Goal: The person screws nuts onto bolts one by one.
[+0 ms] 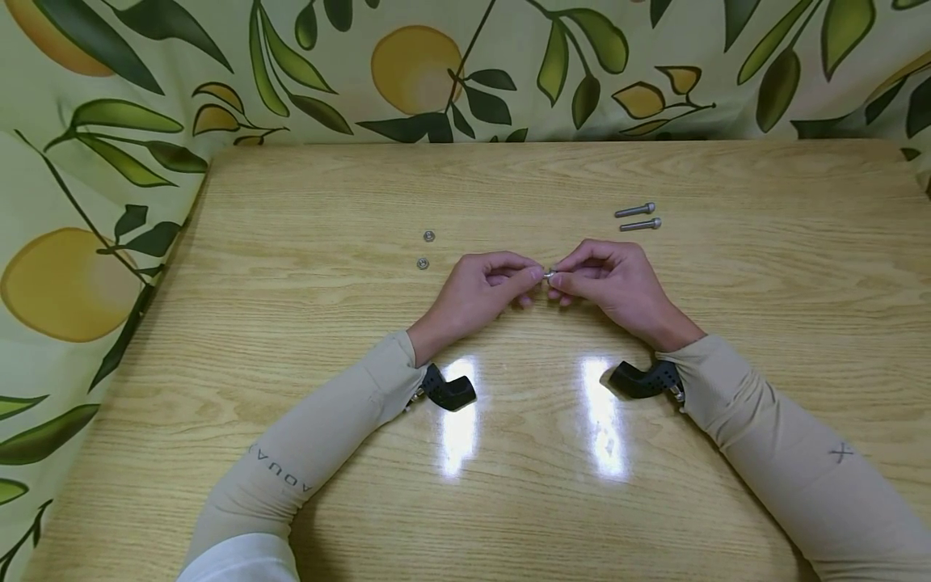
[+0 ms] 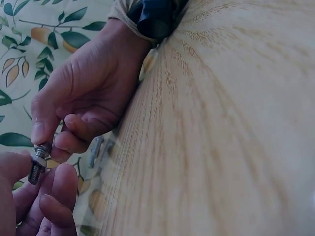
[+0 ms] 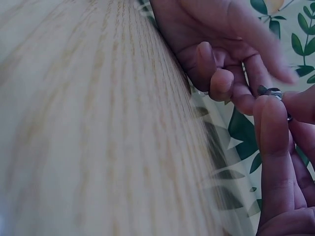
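Both hands meet above the table around one small metal bolt (image 2: 34, 176) with a nut (image 2: 39, 161) on its thread. My right hand (image 1: 620, 279) pinches the bolt by its head end between thumb and fingers. At the nut, the thumb and fingers of my left hand (image 1: 489, 283) close in from the threaded side. The right wrist view has the left thumb blurred, a little off the nut, while the right thumb and finger partly cover the bolt. Its threaded end points toward the left hand.
Two loose nuts, an upper nut (image 1: 429, 236) and a lower nut (image 1: 423, 263), lie beyond the left hand. Beyond the right hand, an upper bolt (image 1: 635, 210) and a lower bolt (image 1: 640, 225) lie side by side. Patterned cloth (image 1: 305, 73) borders the wooden table (image 1: 327, 202).
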Action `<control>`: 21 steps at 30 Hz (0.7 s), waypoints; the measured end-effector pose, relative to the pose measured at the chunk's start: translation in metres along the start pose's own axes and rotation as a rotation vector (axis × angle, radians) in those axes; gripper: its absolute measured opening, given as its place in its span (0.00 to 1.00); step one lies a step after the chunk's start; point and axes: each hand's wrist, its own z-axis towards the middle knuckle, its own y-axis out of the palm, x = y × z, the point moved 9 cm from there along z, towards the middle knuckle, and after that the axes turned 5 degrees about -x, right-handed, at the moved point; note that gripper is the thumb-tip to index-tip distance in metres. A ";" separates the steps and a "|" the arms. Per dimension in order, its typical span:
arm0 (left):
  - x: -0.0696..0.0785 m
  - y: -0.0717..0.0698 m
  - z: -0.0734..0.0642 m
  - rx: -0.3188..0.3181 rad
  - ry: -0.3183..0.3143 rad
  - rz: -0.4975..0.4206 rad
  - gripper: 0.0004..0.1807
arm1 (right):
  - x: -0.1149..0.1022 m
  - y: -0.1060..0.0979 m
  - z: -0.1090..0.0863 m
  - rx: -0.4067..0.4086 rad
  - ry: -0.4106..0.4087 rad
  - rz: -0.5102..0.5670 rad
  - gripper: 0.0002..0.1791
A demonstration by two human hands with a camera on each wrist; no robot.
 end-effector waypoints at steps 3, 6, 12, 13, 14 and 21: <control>0.000 0.000 0.000 0.002 0.007 0.000 0.15 | 0.001 0.000 0.000 0.001 0.006 0.004 0.11; 0.000 0.000 0.000 0.000 0.014 -0.002 0.16 | 0.001 0.000 0.000 0.002 0.009 0.008 0.11; 0.000 0.001 0.002 -0.008 0.025 -0.029 0.14 | 0.001 0.000 0.001 0.003 0.005 0.004 0.11; 0.000 0.001 0.002 -0.009 0.027 -0.033 0.14 | 0.001 0.000 0.001 0.002 0.004 0.006 0.11; 0.000 0.001 0.002 -0.010 0.031 -0.035 0.14 | 0.002 0.000 0.001 0.001 0.004 0.014 0.11; -0.001 0.000 0.001 -0.009 0.016 -0.011 0.15 | 0.002 0.000 0.001 -0.003 0.003 0.010 0.11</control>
